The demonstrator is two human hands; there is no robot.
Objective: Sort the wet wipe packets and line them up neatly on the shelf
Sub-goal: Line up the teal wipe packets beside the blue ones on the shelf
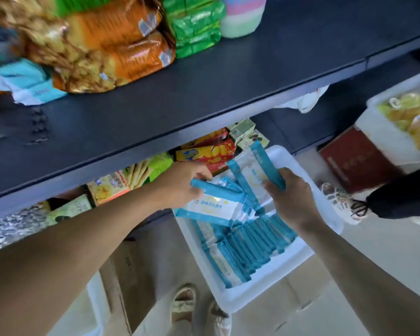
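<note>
Both bare arms reach down past the dark shelf (pixel 204 93), whose front stretch lies bare beside the snack bags (pixel 102 44), presumably the spot meant for the row. Below it sits the white bin (pixel 264 294), where the remaining wet wipe packets (pixel 247 246) stand packed on edge, handy to pull from. Left hand (pixel 180 187) grips one flat packet (pixel 214 207) by its end, and right hand (pixel 291 197) is curled round another packet (pixel 255 173), lifted clear, likely so two go up together.
</note>
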